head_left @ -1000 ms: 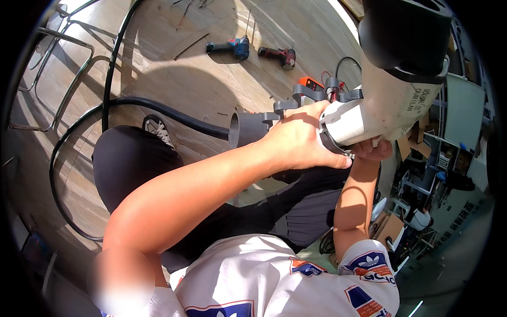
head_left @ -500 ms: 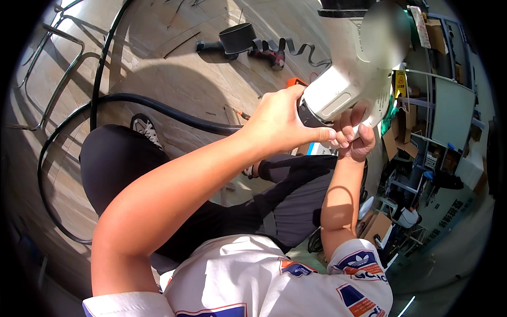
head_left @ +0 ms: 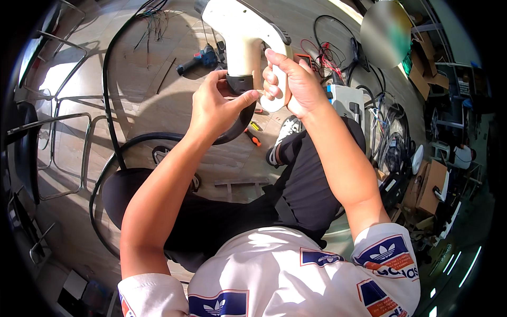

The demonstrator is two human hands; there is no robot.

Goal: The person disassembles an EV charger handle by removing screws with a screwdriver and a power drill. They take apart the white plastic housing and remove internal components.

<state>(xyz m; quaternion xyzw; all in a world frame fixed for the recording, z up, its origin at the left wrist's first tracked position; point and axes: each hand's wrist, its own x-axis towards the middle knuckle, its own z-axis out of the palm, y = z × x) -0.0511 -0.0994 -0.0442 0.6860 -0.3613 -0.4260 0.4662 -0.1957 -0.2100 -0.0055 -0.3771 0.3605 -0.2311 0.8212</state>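
Observation:
A cream-white charging gun (head_left: 243, 39) with a looped handle is held up in front of me. My right hand (head_left: 298, 79) is closed round the handle's outer arm, its thumb on top near the dark trigger area. At the gun's lower end, my left hand (head_left: 214, 105) has thumb and fingers round the black collar (head_left: 240, 83). From that collar a thick black cable (head_left: 153, 137) runs down behind my left wrist and curves away to the left. The gun's front tip is partly cut off at the upper edge.
A blue-and-black power drill (head_left: 198, 59) lies on the tiled floor beyond my left hand. Near my shoe are screwdrivers (head_left: 253, 138). A grey box (head_left: 347, 100) and tangled wires stand at right, cardboard boxes (head_left: 430, 187) farther right. Metal-framed chairs (head_left: 63, 148) stand left.
The charging gun has swung left and turned, so its looped handle now shows. Both hands moved left with it, keeping hold. My view has shifted too, bringing the grey box and wires into sight.

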